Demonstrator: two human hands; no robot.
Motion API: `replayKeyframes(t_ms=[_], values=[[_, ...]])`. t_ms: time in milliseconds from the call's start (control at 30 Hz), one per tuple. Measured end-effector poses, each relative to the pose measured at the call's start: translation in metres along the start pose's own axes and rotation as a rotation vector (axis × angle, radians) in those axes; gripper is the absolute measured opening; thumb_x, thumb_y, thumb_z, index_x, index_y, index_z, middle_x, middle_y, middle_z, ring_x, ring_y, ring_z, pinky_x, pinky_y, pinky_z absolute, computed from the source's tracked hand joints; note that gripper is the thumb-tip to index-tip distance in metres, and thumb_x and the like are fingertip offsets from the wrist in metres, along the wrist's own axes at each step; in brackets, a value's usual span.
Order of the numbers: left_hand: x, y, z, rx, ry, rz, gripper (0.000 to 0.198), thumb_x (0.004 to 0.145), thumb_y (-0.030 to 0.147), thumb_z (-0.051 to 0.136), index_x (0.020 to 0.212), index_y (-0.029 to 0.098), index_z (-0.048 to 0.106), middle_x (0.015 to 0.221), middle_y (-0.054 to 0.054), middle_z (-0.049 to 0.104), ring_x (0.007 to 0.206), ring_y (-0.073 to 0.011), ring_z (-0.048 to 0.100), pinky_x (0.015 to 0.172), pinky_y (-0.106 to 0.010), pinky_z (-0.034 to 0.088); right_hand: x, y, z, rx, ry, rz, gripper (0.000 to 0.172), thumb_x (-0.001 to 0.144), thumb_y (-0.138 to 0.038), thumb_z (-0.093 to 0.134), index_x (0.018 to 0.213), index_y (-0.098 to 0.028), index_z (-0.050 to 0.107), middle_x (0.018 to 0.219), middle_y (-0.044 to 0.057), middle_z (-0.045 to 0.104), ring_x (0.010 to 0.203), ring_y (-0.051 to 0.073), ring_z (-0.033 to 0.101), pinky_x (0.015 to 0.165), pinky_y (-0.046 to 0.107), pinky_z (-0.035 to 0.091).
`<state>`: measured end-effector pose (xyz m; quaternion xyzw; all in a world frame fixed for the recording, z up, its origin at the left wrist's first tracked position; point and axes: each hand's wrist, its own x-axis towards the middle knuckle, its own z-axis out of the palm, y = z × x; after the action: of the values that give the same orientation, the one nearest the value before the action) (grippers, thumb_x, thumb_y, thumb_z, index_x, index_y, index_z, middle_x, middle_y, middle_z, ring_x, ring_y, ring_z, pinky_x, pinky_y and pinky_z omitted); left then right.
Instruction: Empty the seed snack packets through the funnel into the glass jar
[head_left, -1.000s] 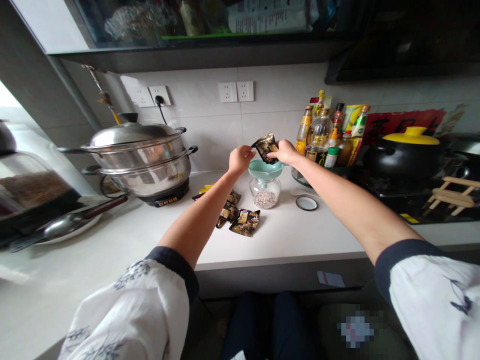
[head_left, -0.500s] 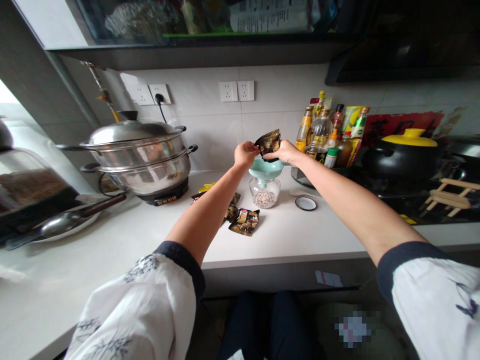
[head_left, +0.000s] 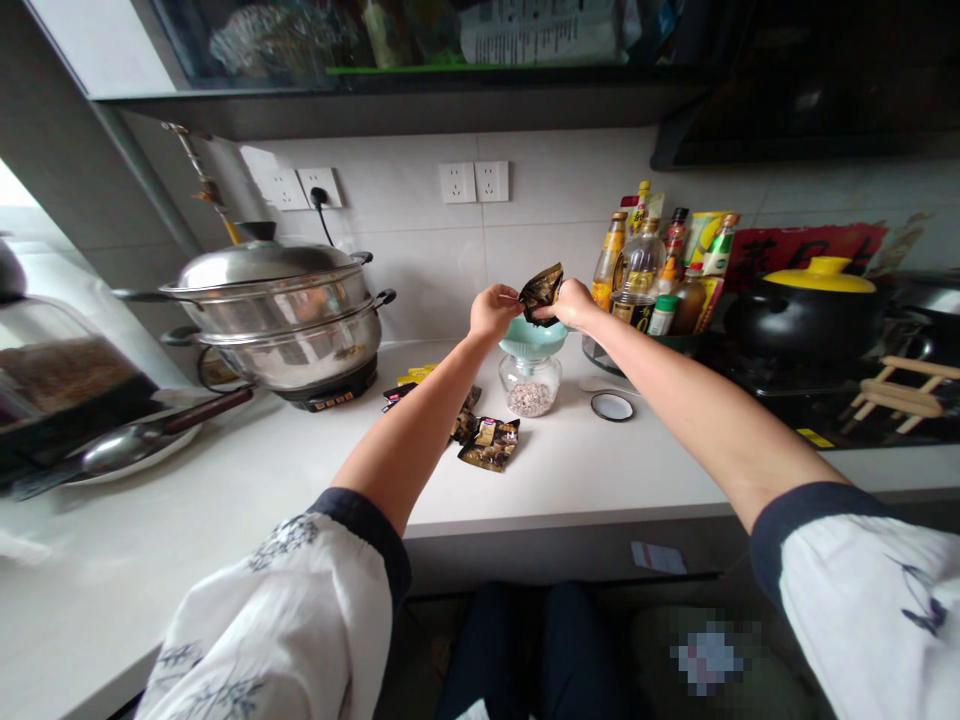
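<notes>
A dark brown and gold seasoning-type packet (head_left: 541,292) is held tilted between my two hands, over a mint-green funnel (head_left: 534,342). My left hand (head_left: 496,310) pinches the packet's left edge with closed fingers. Around its right side, my right hand (head_left: 576,304) is closed. The funnel sits in the mouth of a clear glass jar (head_left: 531,385), which holds pale, speckled bits at its bottom. Nearer to me on the counter lie similar packets (head_left: 489,444), partly behind my left forearm. Right of the jar rests a round lid with a dark rim (head_left: 613,407).
On the left stands a steel steamer pot (head_left: 289,315), with a ladle (head_left: 124,450) on a plate beside it. Several sauce bottles (head_left: 643,262) are grouped behind my right forearm. A black pot with a yellow lid (head_left: 810,310) and a small wooden stool-like stand (head_left: 900,395) are at right.
The packet has tipped and shifted slightly to the right and down over the funnel. Both hands have moved only a little; the jar stays in place.
</notes>
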<state>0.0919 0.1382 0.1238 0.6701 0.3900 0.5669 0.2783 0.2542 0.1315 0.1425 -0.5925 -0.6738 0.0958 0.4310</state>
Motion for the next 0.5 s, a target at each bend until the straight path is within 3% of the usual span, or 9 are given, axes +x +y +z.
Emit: replayKeyframes(t_ms=[233,400,500], values=[[0.0026,-0.0022,-0.0011,0.061,-0.016,0.002,0.027,0.066,0.015,0.066,0.093,0.014,0.064,0.083,-0.005,0.072,0.079,-0.0163,0.066,0.074,-0.026,0.049,-0.0055,-0.0073,-0.0039,-0.120,0.011,-0.058,0.044,0.052,-0.038,0.084,0.082,-0.008,0.070,0.079,0.007,0.071,0.083,0.021,0.066,0.078,0.027,0.051],[0.0004,-0.0047,-0.0032,0.074,-0.014,0.005,0.025,0.066,0.017,0.066,0.091,0.014,0.065,0.083,-0.005,0.073,0.078,-0.0166,0.066,0.073,-0.026,0.049,-0.0043,-0.0073,-0.0011,-0.125,-0.048,-0.079,0.034,0.061,-0.030,0.079,0.085,-0.008,0.070,0.080,0.006,0.071,0.081,0.020,0.066,0.079,0.029,0.051],[-0.0009,-0.0051,-0.0034,0.083,-0.035,0.006,0.025,0.066,0.017,0.066,0.090,0.014,0.066,0.082,-0.005,0.072,0.076,-0.0161,0.066,0.071,-0.025,0.048,-0.0011,-0.0046,-0.0003,-0.156,-0.047,-0.047,0.034,0.058,-0.028,0.080,0.083,-0.007,0.070,0.077,0.005,0.070,0.079,0.020,0.065,0.078,0.029,0.052]])
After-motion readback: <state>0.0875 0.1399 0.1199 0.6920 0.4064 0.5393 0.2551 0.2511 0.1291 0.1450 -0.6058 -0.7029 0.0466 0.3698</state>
